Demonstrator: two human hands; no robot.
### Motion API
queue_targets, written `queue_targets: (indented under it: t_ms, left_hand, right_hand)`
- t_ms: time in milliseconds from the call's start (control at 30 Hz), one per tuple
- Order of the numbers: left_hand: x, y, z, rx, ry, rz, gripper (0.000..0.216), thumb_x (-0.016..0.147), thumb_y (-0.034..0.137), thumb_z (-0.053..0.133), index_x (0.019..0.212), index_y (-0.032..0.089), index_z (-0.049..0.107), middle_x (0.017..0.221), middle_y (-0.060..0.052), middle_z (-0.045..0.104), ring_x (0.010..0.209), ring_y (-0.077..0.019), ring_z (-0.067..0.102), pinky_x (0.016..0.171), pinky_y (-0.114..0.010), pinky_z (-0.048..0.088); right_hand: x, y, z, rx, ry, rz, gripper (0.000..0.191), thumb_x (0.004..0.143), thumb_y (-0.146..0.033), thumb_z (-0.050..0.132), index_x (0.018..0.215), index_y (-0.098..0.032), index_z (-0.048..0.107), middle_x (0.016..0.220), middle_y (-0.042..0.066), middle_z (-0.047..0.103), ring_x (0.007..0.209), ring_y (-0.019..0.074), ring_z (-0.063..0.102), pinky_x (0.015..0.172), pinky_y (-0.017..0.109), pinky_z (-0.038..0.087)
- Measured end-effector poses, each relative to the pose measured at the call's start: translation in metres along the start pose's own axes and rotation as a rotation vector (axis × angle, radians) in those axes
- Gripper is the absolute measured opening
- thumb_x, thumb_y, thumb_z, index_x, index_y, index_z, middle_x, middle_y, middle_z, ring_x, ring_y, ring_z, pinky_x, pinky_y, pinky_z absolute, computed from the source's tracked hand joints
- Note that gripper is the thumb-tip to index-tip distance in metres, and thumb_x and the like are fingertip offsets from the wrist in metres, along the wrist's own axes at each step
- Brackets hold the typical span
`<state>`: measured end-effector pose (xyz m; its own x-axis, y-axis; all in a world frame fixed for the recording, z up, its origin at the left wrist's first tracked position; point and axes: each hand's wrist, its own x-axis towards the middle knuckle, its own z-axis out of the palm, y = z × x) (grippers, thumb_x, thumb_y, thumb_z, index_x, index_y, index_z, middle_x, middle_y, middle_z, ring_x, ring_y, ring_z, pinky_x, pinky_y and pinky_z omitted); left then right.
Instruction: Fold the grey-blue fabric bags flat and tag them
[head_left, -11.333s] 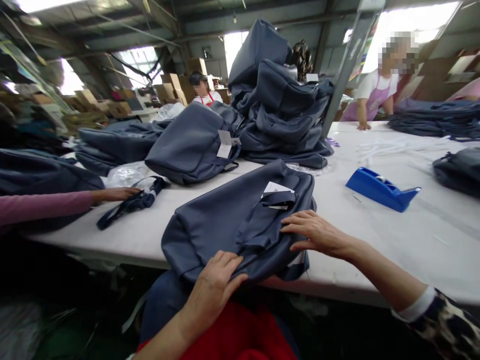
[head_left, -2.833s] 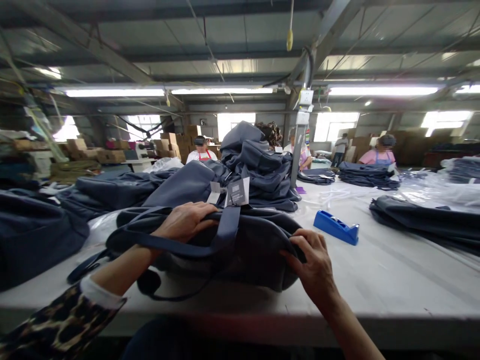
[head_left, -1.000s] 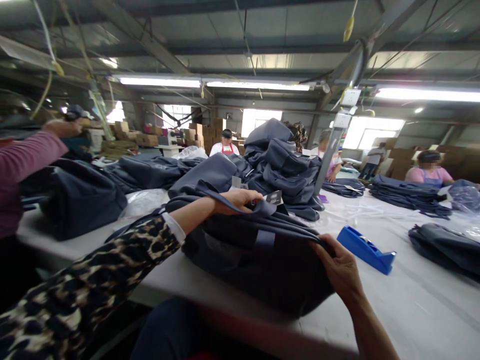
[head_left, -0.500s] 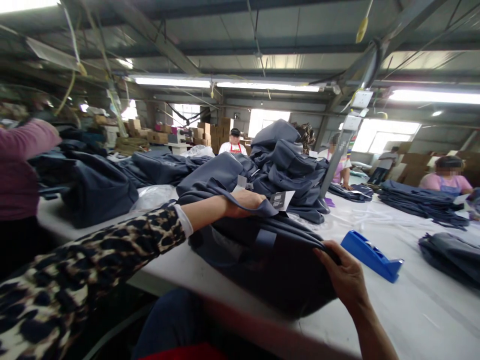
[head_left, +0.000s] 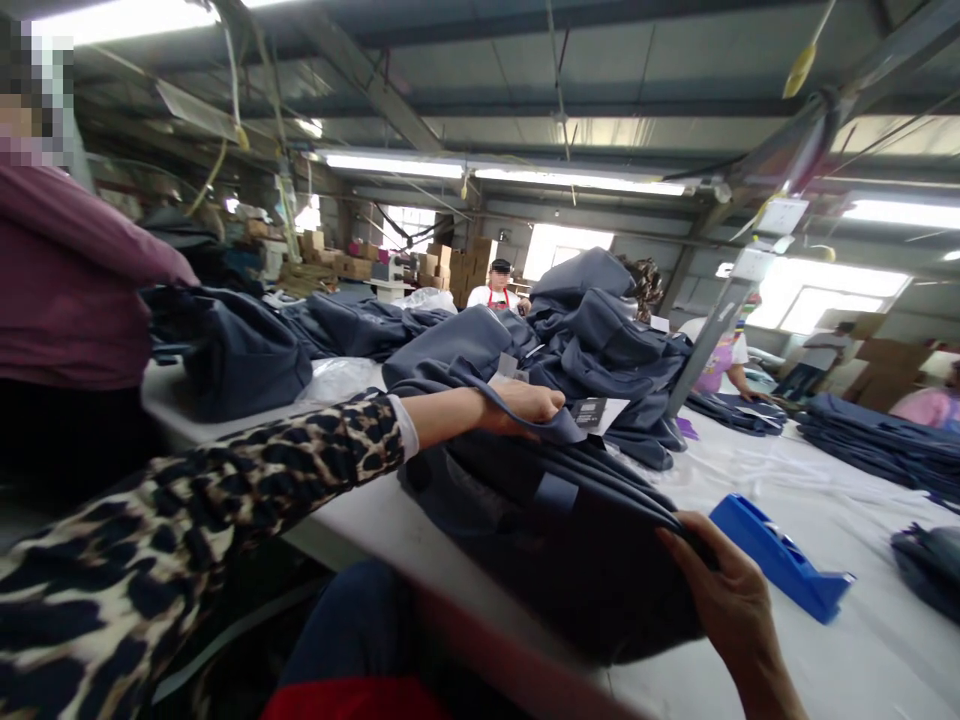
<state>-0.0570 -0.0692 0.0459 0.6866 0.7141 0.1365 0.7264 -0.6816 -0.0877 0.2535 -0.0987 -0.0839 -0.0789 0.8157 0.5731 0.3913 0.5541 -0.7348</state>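
A dark blue-grey backpack (head_left: 555,540) lies on the white table (head_left: 847,660) right in front of me. My left hand (head_left: 525,405), at the end of a leopard-print sleeve, is closed on the bag's far top edge beside a dark hang tag (head_left: 596,413). My right hand (head_left: 731,595) grips the bag's near right corner, fingers curled over the fabric. The bag's upper layer is lifted between both hands.
A blue tape dispenser (head_left: 780,558) sits just right of the bag. A tall heap of the same backpacks (head_left: 600,330) rises behind, with more stacks (head_left: 877,440) at right. A person in a maroon sleeve (head_left: 67,280) stands at left; other workers stand beyond.
My view has swung left and tilted. Both hands keep their grip on the backpack, which has shifted slightly right in view. The person at left now looms closer.
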Motion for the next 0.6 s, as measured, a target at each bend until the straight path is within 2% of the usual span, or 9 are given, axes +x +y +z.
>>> queue_targets:
  t_ms: [133,233,333,433,600]
  left_hand:
    - [0.004,0.010,0.000,0.040,-0.026,-0.064,0.030,0.080,0.018,0.067,0.109,0.020,0.061,0.115,-0.007,0.063,0.103,-0.0228,0.062,0.075,-0.027,0.043]
    - [0.006,0.013,0.000,0.049,-0.048,-0.106,0.037,0.075,0.016,0.072,0.109,0.018,0.059,0.114,-0.008,0.063,0.105,-0.0242,0.062,0.079,-0.027,0.044]
    - [0.007,0.011,0.003,0.106,-0.016,-0.076,0.029,0.076,0.019,0.072,0.103,0.017,0.060,0.115,-0.009,0.062,0.105,-0.0242,0.061,0.082,-0.029,0.045]
    - [0.006,0.010,0.005,0.167,0.079,-0.030,0.011,0.088,0.023,0.060,0.096,0.016,0.060,0.115,-0.010,0.061,0.106,-0.0225,0.059,0.086,-0.029,0.044]
    - [-0.002,0.014,-0.001,0.126,0.136,-0.065,0.011,0.091,0.026,0.053,0.097,0.017,0.056,0.106,-0.011,0.063,0.098,-0.0227,0.061,0.079,-0.029,0.044]
  right_hand:
    - [-0.002,0.001,-0.001,-0.006,0.001,-0.031,0.032,0.077,-0.054,0.069,0.082,-0.022,0.069,0.068,-0.001,0.060,0.062,0.0147,0.053,0.056,0.023,0.043]
    - [-0.004,0.000,-0.001,-0.025,-0.017,-0.048,0.031,0.078,-0.053,0.068,0.081,-0.022,0.069,0.068,-0.001,0.060,0.062,0.0149,0.053,0.057,0.023,0.043]
    - [-0.003,-0.001,-0.002,-0.039,-0.027,-0.057,0.030,0.079,-0.052,0.068,0.081,-0.023,0.069,0.069,-0.002,0.060,0.063,0.0146,0.053,0.057,0.023,0.043]
    - [0.000,-0.002,-0.002,-0.036,-0.020,-0.077,0.029,0.079,-0.052,0.068,0.081,-0.023,0.069,0.076,-0.001,0.062,0.068,0.0148,0.056,0.062,0.022,0.045]
    - [0.002,0.002,-0.002,-0.083,-0.007,-0.075,0.031,0.082,-0.053,0.065,0.087,-0.023,0.068,0.080,0.000,0.064,0.074,0.0160,0.059,0.067,0.023,0.046]
